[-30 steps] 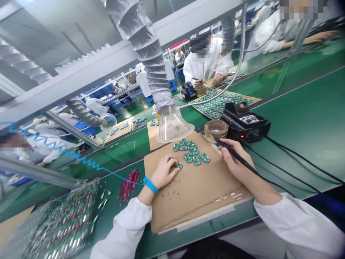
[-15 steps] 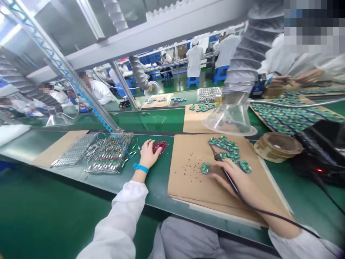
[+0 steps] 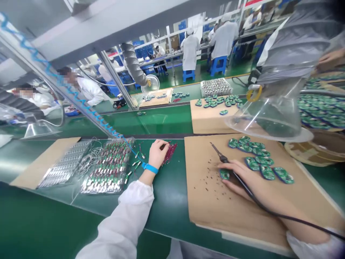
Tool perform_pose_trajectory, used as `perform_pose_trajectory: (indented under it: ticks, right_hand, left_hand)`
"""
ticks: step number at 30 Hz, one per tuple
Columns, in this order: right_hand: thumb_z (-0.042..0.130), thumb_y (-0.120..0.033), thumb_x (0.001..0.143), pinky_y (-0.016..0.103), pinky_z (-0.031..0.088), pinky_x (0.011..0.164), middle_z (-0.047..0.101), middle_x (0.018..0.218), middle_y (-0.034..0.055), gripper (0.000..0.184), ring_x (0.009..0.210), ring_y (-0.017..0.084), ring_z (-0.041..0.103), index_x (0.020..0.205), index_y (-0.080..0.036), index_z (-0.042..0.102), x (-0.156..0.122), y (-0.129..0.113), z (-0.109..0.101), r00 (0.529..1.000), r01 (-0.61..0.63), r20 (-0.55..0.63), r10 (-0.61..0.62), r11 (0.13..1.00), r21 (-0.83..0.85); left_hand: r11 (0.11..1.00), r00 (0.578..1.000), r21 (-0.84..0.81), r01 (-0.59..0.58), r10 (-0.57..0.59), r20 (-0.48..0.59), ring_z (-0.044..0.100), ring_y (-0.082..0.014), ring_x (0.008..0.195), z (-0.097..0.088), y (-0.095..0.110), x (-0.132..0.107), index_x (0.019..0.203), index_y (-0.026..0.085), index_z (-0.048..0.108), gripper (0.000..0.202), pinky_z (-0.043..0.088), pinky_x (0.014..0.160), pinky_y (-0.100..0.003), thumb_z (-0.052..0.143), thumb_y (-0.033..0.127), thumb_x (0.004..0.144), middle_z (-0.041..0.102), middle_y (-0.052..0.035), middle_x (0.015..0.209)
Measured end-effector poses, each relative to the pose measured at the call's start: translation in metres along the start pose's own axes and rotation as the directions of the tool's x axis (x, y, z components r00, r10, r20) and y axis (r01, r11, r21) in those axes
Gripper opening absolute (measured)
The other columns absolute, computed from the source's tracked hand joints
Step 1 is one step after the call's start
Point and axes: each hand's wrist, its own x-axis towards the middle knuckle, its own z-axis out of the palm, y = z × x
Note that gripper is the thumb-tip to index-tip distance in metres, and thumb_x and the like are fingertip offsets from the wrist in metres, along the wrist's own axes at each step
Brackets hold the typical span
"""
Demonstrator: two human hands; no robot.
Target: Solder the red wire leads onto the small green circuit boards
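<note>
My left hand [image 3: 156,154], with a blue wrist strap [image 3: 150,168], is at the left edge of a pile of thin red wires [image 3: 170,154]. Its thumb and fingertips are pinched together on what looks like a red wire. My right hand [image 3: 242,178] grips a soldering iron [image 3: 223,158] whose tip points up and left, above the cardboard. Under that hand, between thumb and fingers, lies a small green circuit board [image 3: 224,174], partly covered. Several more green boards [image 3: 254,149] are grouped to the right on the cardboard sheet [image 3: 205,212].
Dark specks [image 3: 212,180] dot the cardboard. To the left lies a tray of small wired parts [image 3: 107,165]. A clear fume hood [image 3: 269,118] hangs low at right, near a tape roll [image 3: 309,147]. Beyond are another board-covered cardboard [image 3: 202,120] and people in white coats.
My left hand's fingers have drawn together into a pinch at the red wires. My right hand still holds the soldering iron and now covers more of the single board. The view has shifted.
</note>
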Motion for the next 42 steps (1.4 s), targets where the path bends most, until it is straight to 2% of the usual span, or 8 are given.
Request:
perform_pose_trajectory:
  ticks: [5,13,26,33,35,38,40,42]
  right_hand:
    - [0.061,-0.027,0.095,0.041,0.056,0.088,0.064,0.116,0.0095,0.040,0.105,0.028,0.067,0.134,-0.029,0.054,-0.009,0.007,-0.001,0.999,-0.038,-0.014,0.038,0.999,0.000]
    - [0.056,-0.025,0.098,0.044,0.053,0.094,0.059,0.125,0.0107,0.044,0.112,0.028,0.063,0.141,-0.030,0.047,-0.014,0.004,-0.002,0.999,-0.030,0.043,0.029,0.999,0.032]
    - [0.055,-0.029,0.099,0.050,0.053,0.104,0.058,0.138,0.0094,0.045,0.125,0.031,0.062,0.143,-0.034,0.046,-0.023,0.007,0.012,0.997,-0.068,0.030,0.066,0.996,0.063]
    - [0.054,-0.029,0.100,0.048,0.054,0.103,0.058,0.138,0.0084,0.045,0.124,0.029,0.062,0.143,-0.035,0.046,-0.020,0.002,0.009,0.996,-0.084,0.040,0.081,0.993,0.082]
    - [0.054,-0.028,0.100,0.046,0.056,0.099,0.059,0.136,0.0093,0.045,0.120,0.028,0.064,0.143,-0.034,0.045,-0.017,-0.004,0.006,0.996,-0.082,0.050,0.077,0.991,0.101]
    - [0.056,-0.024,0.098,0.042,0.058,0.094,0.060,0.134,0.0097,0.045,0.115,0.026,0.066,0.142,-0.033,0.047,-0.012,-0.010,0.002,0.996,-0.082,0.034,0.079,0.991,0.108]
    - [0.063,-0.025,0.095,0.042,0.057,0.093,0.064,0.126,0.0101,0.040,0.113,0.027,0.067,0.134,-0.030,0.053,-0.011,-0.010,-0.002,0.995,-0.035,-0.092,0.044,0.994,0.100]
    - [0.063,-0.021,0.095,0.036,0.058,0.081,0.068,0.103,0.0059,0.023,0.094,0.023,0.070,0.117,-0.028,0.059,-0.015,-0.009,-0.007,0.973,-0.016,-0.226,0.039,0.995,0.103]
  left_hand:
    - [0.990,0.997,-0.127,0.065,-0.070,-0.030,0.070,-0.0226,0.113,-0.008,-0.004,-0.001,0.093,0.019,0.079,0.020,0.051,0.108,-0.038,0.065,0.033,0.094,0.075,-0.0071,0.119]
    - [0.975,0.989,-0.180,0.133,-0.143,-0.045,0.072,-0.0235,0.110,-0.010,0.001,-0.003,0.091,0.019,0.081,0.018,0.052,0.107,-0.039,0.068,0.032,0.090,0.079,-0.0068,0.112]
    - [0.977,0.978,-0.137,0.166,-0.181,-0.104,0.071,-0.0184,0.074,-0.010,0.000,-0.006,0.084,0.018,0.077,0.020,0.056,0.077,-0.032,0.076,0.038,0.083,0.078,-0.0047,0.087]
    - [0.971,0.984,-0.226,0.085,-0.117,-0.133,0.070,-0.0231,0.105,-0.028,0.006,-0.004,0.085,0.017,0.072,0.021,0.054,0.097,-0.037,0.069,0.038,0.089,0.076,-0.0099,0.108]
    - [0.956,0.990,-0.278,0.098,-0.121,-0.067,0.072,-0.0208,0.096,-0.025,0.022,-0.012,0.095,0.017,0.070,0.025,0.058,0.088,-0.035,0.061,0.040,0.096,0.076,-0.0106,0.106]
    - [0.921,0.969,-0.361,0.147,-0.062,0.239,0.069,-0.0148,0.061,-0.003,0.061,-0.032,0.098,0.016,0.070,0.026,0.058,0.060,-0.027,0.062,0.041,0.096,0.077,-0.0057,0.082]
    - [0.903,0.879,-0.394,0.170,0.042,0.475,0.067,-0.0124,0.055,0.017,0.090,-0.047,0.095,0.017,0.072,0.023,0.056,0.056,-0.023,0.068,0.039,0.093,0.075,-0.0029,0.074]
    - [0.900,0.737,-0.398,0.181,0.144,0.660,0.067,-0.0105,0.056,0.033,0.113,-0.057,0.099,0.017,0.071,0.022,0.055,0.057,-0.020,0.063,0.037,0.097,0.075,-0.0016,0.075]
